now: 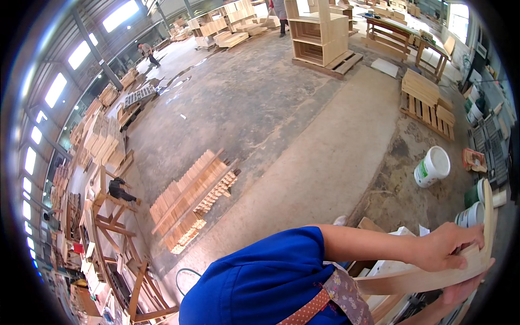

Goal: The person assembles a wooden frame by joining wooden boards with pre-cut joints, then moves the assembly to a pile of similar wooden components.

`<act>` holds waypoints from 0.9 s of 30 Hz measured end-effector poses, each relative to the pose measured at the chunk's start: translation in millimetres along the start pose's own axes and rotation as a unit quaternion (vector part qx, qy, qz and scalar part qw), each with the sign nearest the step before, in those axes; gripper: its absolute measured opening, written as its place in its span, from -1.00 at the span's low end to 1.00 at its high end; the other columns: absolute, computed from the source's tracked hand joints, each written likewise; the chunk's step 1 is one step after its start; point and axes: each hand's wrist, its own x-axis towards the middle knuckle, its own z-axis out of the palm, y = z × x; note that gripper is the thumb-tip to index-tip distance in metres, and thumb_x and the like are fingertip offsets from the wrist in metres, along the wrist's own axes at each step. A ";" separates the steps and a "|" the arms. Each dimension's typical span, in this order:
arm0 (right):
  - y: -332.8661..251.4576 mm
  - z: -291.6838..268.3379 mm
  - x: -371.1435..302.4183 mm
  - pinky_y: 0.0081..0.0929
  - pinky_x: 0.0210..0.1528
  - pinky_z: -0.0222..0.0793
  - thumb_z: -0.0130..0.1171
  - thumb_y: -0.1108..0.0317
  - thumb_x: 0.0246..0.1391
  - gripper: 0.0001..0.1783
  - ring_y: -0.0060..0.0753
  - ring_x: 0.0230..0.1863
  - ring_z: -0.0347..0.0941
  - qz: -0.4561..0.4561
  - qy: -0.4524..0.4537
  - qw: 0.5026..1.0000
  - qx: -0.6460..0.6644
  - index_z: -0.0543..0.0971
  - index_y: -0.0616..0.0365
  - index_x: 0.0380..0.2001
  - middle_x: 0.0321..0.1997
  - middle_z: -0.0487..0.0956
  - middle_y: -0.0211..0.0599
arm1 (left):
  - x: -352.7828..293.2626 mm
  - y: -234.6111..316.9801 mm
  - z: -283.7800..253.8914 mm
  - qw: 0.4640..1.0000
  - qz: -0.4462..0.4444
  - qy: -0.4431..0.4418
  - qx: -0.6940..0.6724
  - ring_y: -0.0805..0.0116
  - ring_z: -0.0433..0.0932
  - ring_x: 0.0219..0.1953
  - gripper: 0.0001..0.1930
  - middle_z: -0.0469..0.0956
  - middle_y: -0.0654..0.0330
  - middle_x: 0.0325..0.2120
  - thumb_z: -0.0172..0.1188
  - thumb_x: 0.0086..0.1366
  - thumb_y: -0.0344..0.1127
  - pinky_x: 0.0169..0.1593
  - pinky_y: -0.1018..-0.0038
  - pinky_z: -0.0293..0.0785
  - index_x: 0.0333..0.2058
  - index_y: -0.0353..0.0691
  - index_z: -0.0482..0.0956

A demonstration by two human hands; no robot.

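At the right edge, my left hand [448,246] is closed on a pale wooden board [417,280], its fingers curled over the upper side near the board's far end. A second pale wooden strip [488,211] rises from that end at an angle; whether the two are joined I cannot tell. My right hand [465,288] grips the same board from its lower side and is partly hidden behind it. A blue sleeve covers my left upper arm, and a patterned apron shows below it.
Stacked wooden strips [189,197] lie on the floor at centre left. A white bucket [432,167] stands near my left arm, a loaded pallet [425,103] beyond it. Farther off are a wooden cabinet [318,40], a wooden rack [116,227] and other people.
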 end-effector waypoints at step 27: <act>37.9 20.4 -16.6 -0.17 0.24 0.12 -0.09 0.20 0.15 -0.42 -0.13 0.18 0.24 -0.039 0.254 0.960 0.108 0.17 0.30 0.17 0.18 0.30 -0.07 | -13.5 -18.4 -8.8 0.994 -0.091 0.023 0.052 0.33 0.46 -0.45 -0.63 0.44 0.10 -0.38 0.15 0.01 -0.41 -0.42 0.48 0.40 -0.14 -0.21 0.39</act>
